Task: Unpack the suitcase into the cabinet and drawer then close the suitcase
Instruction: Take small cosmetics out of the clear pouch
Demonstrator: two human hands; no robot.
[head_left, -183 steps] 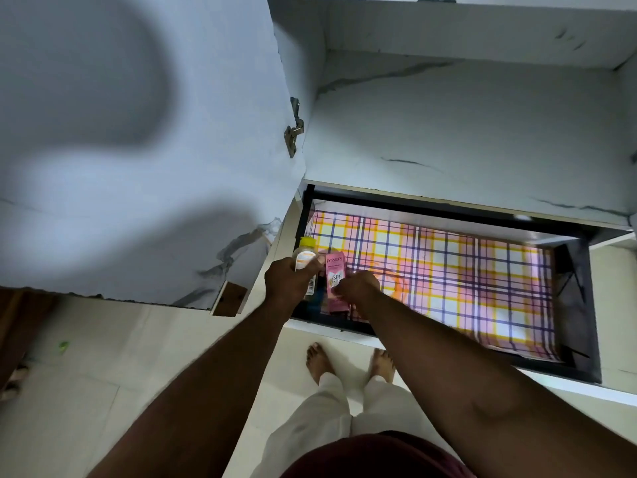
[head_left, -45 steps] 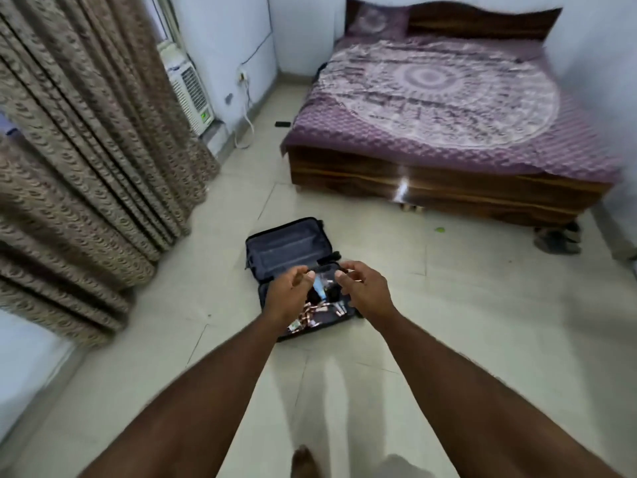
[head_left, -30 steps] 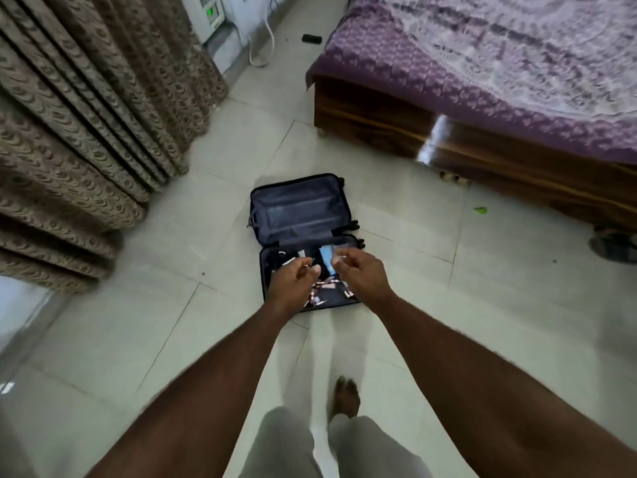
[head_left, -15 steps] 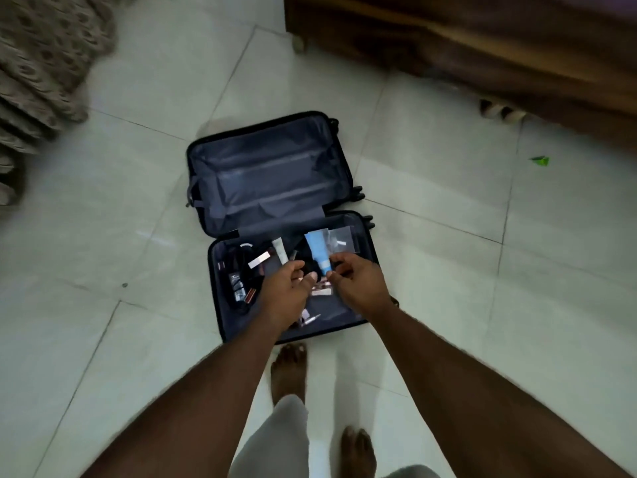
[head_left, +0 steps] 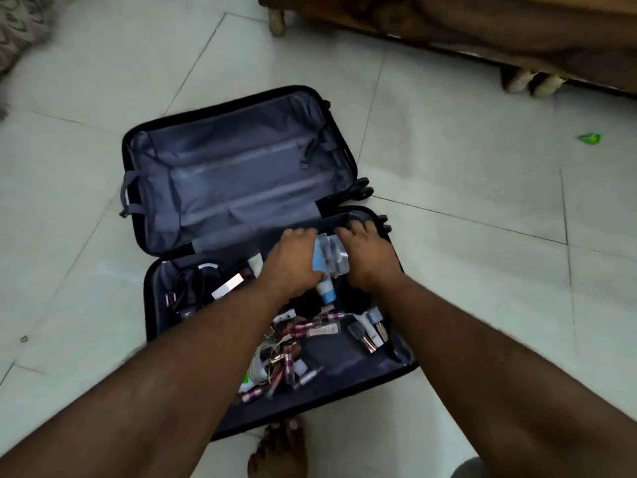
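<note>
Suitcase [head_left: 241, 188] open flat on floor [head_left: 482, 236]. Left hand [head_left: 293, 263] and right hand [head_left: 368, 260] down on blue tube [head_left: 325, 291] and clear case [head_left: 332, 257] in near half; grip state unclear.

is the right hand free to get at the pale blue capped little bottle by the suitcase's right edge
Probably not yet: the right hand is on a clear plastic box, though nothing covers the pale blue capped bottle.

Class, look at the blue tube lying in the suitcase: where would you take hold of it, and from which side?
Grip the blue tube at its narrow cap end, coming from above. That end pokes out bare between the left hand and right hand; its wider end is covered.
</note>
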